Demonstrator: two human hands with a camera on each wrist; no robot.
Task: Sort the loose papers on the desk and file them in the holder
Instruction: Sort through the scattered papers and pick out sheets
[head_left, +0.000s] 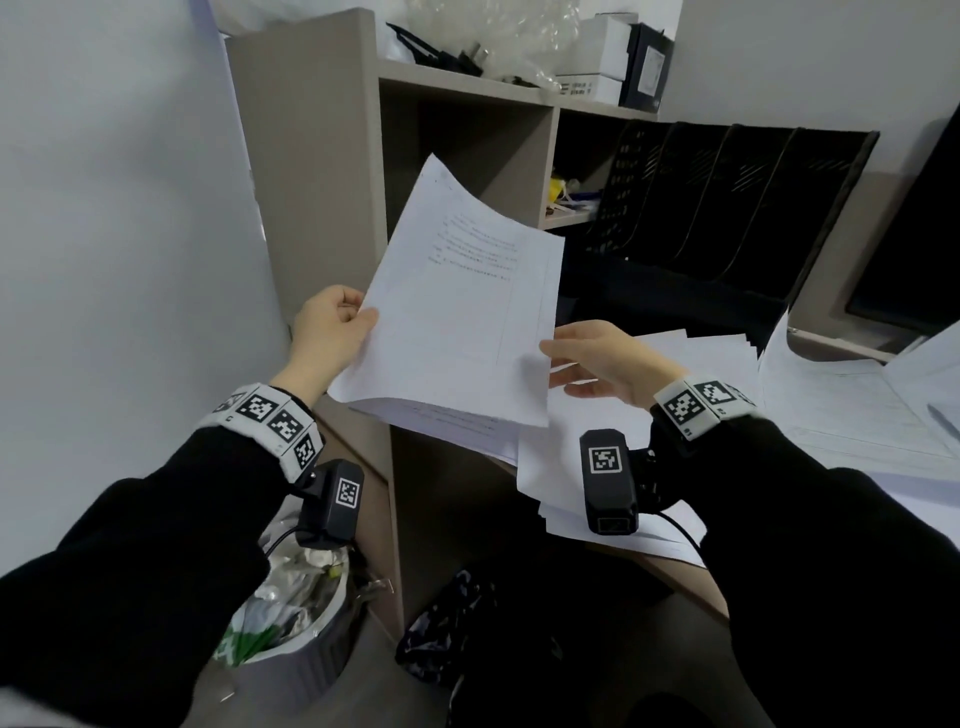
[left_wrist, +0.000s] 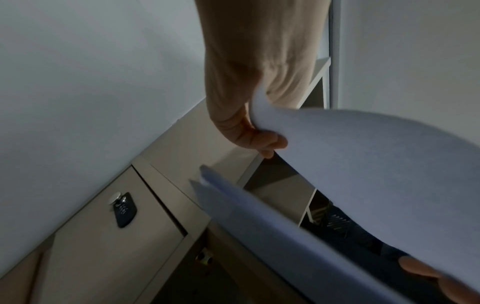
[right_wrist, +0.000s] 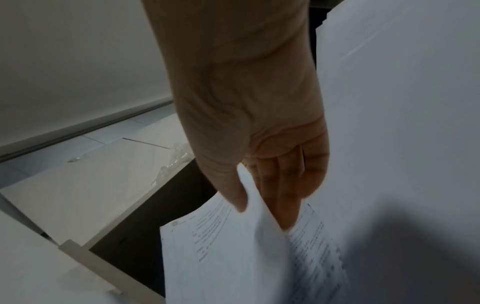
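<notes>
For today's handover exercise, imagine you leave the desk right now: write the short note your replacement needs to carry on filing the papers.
Left hand: pinches the left edge of the held sheets.
Right hand: thumb on top, fingers beneath the sheets' right edge.
Sheets are raised in front of the shelf unit, not yet filed.
The black holder stands behind on the desk; its slots look empty.
Loose papers still lie spread over the desk.
Left: file this bundle, then sort and file the rest.
</notes>
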